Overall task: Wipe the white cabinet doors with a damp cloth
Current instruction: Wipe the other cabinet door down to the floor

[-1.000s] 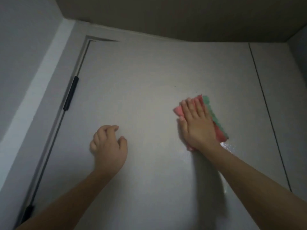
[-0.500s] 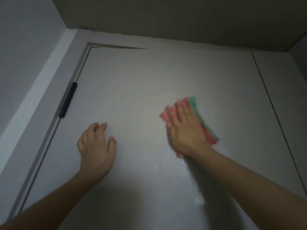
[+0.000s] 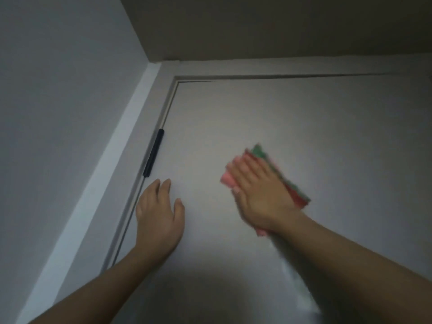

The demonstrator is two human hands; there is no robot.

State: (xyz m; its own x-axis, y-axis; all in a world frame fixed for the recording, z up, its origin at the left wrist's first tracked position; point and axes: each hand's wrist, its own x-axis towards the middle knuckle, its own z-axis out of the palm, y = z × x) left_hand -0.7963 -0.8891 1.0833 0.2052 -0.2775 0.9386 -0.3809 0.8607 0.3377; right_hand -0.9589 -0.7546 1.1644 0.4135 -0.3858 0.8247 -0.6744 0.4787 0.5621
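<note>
1. Cabinet door (image 3: 292,127), white, fills the view from centre out to three o'clock.
2. Wall (image 3: 58,113) and pale frame strip at nine o'clock.
3. Right hand (image 3: 261,195), fingers straight, presses flat on the cloth.
4. Left hand (image 3: 159,218) lies open on the door at seven o'clock, gripping nothing.
5. Cloth (image 3: 292,185), pink and green, flat on the door, blurred.
6. Black hinge (image 3: 153,153) at ten o'clock.

A pale grey wall (image 3: 58,113) fills the left side, edged by a lighter strip of trim (image 3: 112,160) running down beside the frame (image 3: 173,90) — which carries a black hinge (image 3: 153,153) — under a dim brownish ceiling (image 3: 280,24).
</note>
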